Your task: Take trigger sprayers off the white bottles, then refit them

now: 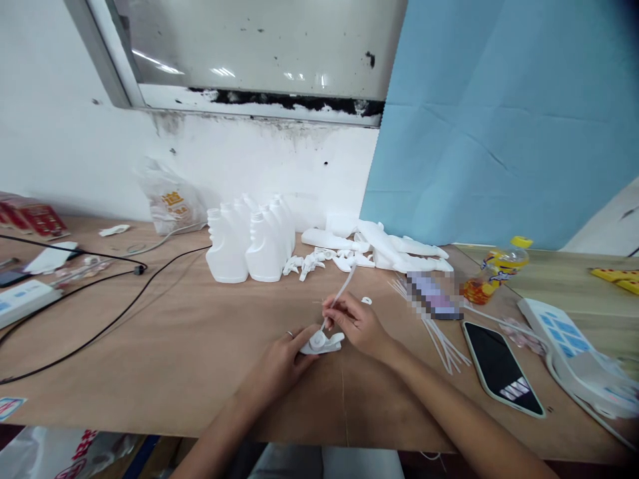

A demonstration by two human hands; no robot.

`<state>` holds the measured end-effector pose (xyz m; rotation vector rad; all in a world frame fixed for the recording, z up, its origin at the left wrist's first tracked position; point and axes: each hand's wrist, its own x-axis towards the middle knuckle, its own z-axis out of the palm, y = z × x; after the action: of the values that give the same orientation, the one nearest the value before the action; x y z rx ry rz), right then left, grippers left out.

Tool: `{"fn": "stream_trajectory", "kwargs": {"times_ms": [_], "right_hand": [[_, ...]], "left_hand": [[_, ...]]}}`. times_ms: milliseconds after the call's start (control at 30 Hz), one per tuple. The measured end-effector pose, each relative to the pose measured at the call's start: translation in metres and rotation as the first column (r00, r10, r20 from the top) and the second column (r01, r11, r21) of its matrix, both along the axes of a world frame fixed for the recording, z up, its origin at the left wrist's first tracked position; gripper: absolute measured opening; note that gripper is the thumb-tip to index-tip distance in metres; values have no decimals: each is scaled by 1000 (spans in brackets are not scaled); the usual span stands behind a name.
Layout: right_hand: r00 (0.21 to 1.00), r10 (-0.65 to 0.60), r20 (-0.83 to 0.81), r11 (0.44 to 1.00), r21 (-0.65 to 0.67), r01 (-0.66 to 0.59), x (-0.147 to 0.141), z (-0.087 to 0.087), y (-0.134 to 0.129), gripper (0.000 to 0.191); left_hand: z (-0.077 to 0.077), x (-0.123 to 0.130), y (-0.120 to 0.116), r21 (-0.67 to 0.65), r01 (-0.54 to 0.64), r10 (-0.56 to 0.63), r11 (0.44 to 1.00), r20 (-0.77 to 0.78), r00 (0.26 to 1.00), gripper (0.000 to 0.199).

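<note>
Near the middle of the brown table, my left hand [282,361] holds a white plastic spray head [319,342] by its left end, low over the tabletop. My right hand [355,322] pinches a thin white tube [344,285] just above the spray head. The tube leans up and to the right, and its lower end meets the round part of the spray head. Whether it is inside the opening cannot be made out. Loose white spray parts [307,263] lie behind my hands. More thin tubes [442,342] are spread to the right of my right hand.
White bottles [264,249] stand at the back. Right of them lie larger white pieces [389,246]. A drink bottle [496,271], a phone [503,369] and a power strip [574,346] are on the right. Black cables [117,319] cross the left side of the table [190,359].
</note>
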<state>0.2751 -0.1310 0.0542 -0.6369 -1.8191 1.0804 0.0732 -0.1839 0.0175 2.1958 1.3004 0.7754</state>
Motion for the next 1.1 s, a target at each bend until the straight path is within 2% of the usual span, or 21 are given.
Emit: {"fn": "stream_trajectory", "kwargs": {"times_ms": [167,267,400,667,833,1000,1067,1100], "right_hand": [[995,-13,95,998,62,7,2,0,-3,15],[981,-32,189,981,194,-5,2,5,-5,14],[951,-24,308,938,335,-85,0,7,-2,11],[926,-24,376,921,369,-126,-4,-7,-1,18],[932,-31,360,935,341,-100,-10,-10,-4,19],[957,23,288,979,185,-79,-3,-17,0,15],[963,44,264,996,63,-63,3,-22,4,45],[968,40,249,999,-2,-41,5,-25,6,53]], "left_hand": [[0,0,1,-2,5,-5,1000,19,1000,46],[0,-1,1,-7,1,-1,1000,23,1000,49],[-1,-1,1,-17,1,0,1000,25,1000,50],[1,0,1,-26,-4,5,1000,21,1000,31],[5,0,0,-34,7,-6,999,40,999,23],[6,-2,0,-53,-31,36,998,93,995,25],[4,-1,2,-77,-82,95,994,179,979,27],[3,0,3,-92,-108,127,990,226,966,29]]}}
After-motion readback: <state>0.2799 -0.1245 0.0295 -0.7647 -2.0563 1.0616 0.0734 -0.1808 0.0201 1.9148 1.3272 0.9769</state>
